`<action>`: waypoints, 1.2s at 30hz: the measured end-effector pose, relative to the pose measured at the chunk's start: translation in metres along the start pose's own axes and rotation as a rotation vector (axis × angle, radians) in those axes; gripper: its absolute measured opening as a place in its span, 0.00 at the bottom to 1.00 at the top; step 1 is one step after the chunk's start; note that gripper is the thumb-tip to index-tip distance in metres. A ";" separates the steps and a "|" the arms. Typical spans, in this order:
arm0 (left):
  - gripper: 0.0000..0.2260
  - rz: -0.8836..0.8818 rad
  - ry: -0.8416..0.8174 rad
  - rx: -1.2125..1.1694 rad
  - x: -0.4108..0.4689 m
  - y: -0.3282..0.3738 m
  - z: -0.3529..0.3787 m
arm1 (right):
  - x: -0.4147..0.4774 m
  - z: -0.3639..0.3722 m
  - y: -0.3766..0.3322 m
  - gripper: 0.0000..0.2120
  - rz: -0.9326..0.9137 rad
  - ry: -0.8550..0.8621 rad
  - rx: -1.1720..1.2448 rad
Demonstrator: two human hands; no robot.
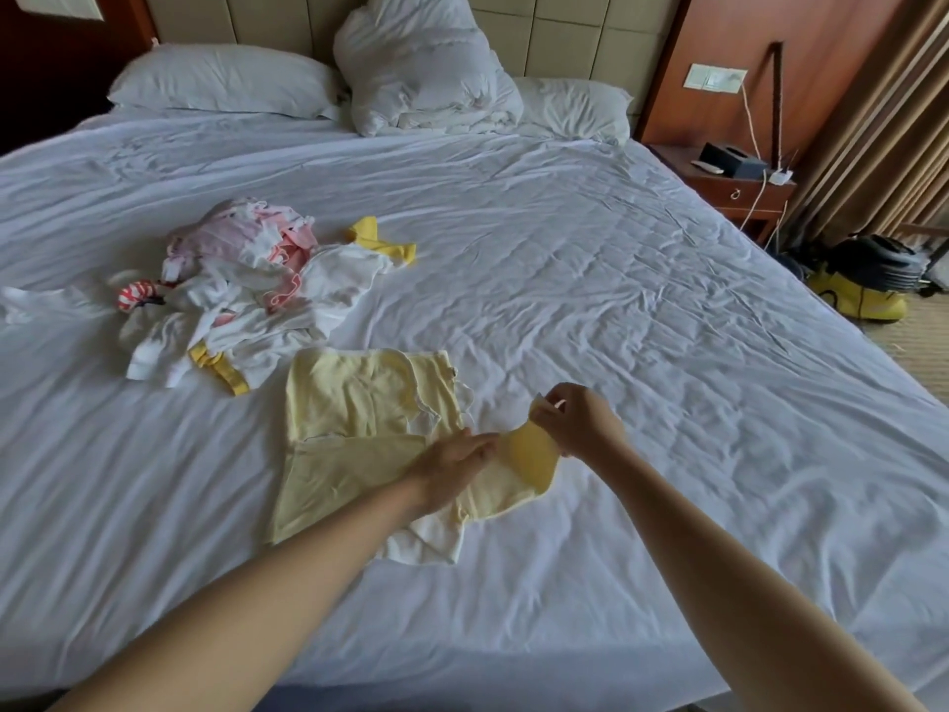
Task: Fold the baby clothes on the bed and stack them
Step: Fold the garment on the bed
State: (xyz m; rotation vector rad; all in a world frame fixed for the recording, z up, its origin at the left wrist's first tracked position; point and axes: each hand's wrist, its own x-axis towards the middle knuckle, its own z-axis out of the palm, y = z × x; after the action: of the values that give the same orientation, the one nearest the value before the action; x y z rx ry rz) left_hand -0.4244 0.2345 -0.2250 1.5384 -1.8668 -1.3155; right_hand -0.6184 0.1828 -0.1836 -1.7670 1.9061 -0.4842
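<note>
A pale yellow garment (339, 403) lies spread on the bed (642, 310), near its front edge and just beside a loose pile (241, 285) of white, pink and yellow clothes. It is soft and lightly creased, with white lining showing at its lower edge and scalloped white trim near the top. The left grip (452, 467) is released, fingers flat on the cloth. The right grip (575, 421) pinches one yellow corner, lifted off the sheet.
</note>
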 end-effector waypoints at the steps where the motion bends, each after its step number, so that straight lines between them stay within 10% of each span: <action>1: 0.20 -0.011 0.030 -0.211 -0.003 0.005 -0.003 | -0.003 0.000 -0.011 0.08 -0.011 -0.035 0.061; 10: 0.21 -0.103 0.245 -0.791 -0.043 0.005 -0.052 | -0.036 0.034 -0.104 0.16 -0.057 -0.391 0.532; 18: 0.16 -0.196 0.594 -0.312 -0.056 -0.065 -0.081 | -0.044 0.084 -0.098 0.09 -0.292 -0.017 0.253; 24: 0.13 -0.147 0.628 0.063 -0.071 -0.086 -0.081 | -0.055 0.117 -0.064 0.19 -0.539 -0.107 -0.173; 28: 0.17 0.204 0.742 0.591 -0.082 -0.094 -0.076 | -0.059 0.126 -0.048 0.30 -0.690 -0.138 -0.318; 31: 0.15 0.394 0.582 0.699 -0.084 -0.117 -0.069 | -0.062 0.126 -0.035 0.28 -0.766 -0.181 -0.342; 36: 0.25 0.210 0.366 0.822 -0.096 -0.142 -0.062 | -0.061 0.124 -0.025 0.28 -0.795 -0.229 -0.421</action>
State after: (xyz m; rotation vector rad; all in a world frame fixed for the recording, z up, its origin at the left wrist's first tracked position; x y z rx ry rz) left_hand -0.2670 0.3023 -0.2888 1.7023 -2.3456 -0.1156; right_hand -0.5244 0.2501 -0.2637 -2.7127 1.1406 -0.1174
